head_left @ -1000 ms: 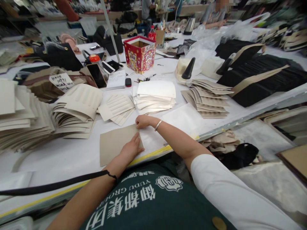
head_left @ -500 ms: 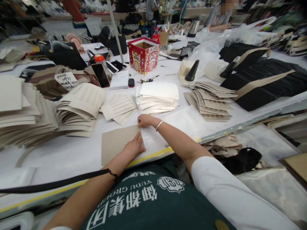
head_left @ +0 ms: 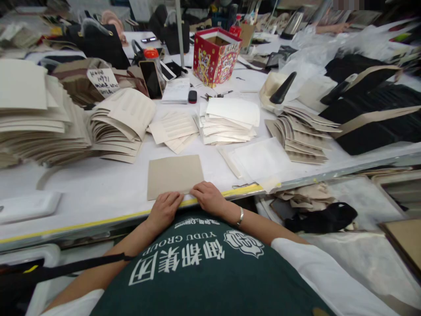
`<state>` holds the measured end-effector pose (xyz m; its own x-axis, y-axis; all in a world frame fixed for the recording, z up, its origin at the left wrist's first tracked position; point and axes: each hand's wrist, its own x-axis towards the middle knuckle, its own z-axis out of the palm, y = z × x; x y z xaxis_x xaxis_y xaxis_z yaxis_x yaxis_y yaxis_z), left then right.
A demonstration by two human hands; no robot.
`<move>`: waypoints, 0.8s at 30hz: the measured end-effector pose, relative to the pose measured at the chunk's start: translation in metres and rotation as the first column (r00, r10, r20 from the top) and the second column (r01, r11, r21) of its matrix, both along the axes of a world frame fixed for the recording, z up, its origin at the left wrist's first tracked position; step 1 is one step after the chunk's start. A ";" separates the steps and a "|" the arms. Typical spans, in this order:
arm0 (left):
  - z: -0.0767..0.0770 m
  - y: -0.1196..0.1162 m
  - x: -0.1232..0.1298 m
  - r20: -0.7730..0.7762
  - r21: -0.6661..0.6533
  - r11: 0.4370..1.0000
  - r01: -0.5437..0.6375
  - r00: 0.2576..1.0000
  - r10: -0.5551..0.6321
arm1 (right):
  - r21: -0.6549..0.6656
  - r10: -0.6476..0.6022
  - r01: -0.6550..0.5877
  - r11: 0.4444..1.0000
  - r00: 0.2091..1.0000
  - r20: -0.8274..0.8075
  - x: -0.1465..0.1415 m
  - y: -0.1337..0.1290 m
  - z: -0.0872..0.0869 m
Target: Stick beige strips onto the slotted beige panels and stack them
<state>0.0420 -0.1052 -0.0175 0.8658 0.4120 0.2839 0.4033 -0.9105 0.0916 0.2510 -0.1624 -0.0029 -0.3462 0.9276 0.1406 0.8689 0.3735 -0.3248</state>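
Observation:
A flat beige panel (head_left: 174, 173) lies on the white table close to its front edge. My left hand (head_left: 166, 208) is at the panel's near edge, its fingers bent together over that edge and the thumb out of sight. Close beside it, my right hand (head_left: 208, 195) has its fingers curled at the panel's near right corner. Beyond the panel lie a few ribbed beige pieces (head_left: 174, 127) and a stack of white sheets (head_left: 230, 120). To the right, a translucent white sheet (head_left: 259, 158) rests flat.
Stacks of beige panels stand at the left (head_left: 33, 118) and the centre left (head_left: 121, 114); another stack (head_left: 302, 134) is at the right. Farther back are a red box (head_left: 213, 59), a phone (head_left: 151, 79) and a black-handled tool (head_left: 283, 87). Black bag pieces (head_left: 378, 125) lie far right.
My right hand has come from the panel's far right corner to its near edge. The left hand has drawn back from the right side to the near edge. The panel has turned slightly.

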 end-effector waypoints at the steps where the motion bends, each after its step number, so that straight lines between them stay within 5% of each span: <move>1: -0.001 0.000 0.002 -0.002 0.021 1.000 0.006 1.000 -0.006 | 0.026 -0.002 0.002 1.000 1.000 0.021 -0.007 0.000 -0.002; 4: 0.000 0.005 -0.003 0.013 0.036 0.999 -0.006 1.000 0.005 | 0.066 -0.008 0.005 0.998 0.999 0.054 -0.016 -0.001 -0.005; 11: 0.011 0.018 -0.063 0.103 0.064 0.984 -0.165 0.982 0.158 | 0.022 -0.163 0.162 0.987 0.985 0.055 0.009 -0.011 -0.003; 19: 0.001 0.028 0.013 0.084 -0.099 0.982 -0.163 0.982 0.172 | 0.054 -0.176 0.181 0.982 0.981 -0.082 -0.029 0.026 -0.009; 24: 0.000 0.035 0.007 -0.046 -0.144 0.940 -0.311 0.951 0.307 | 0.079 -0.240 0.237 0.968 0.970 0.032 -0.021 0.022 -0.010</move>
<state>0.0486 -0.0707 -0.0172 0.6947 0.6960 0.1817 0.6660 -0.7177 0.2032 0.2297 -0.1407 -0.0127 -0.1227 0.9715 0.2027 0.9479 0.1753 -0.2662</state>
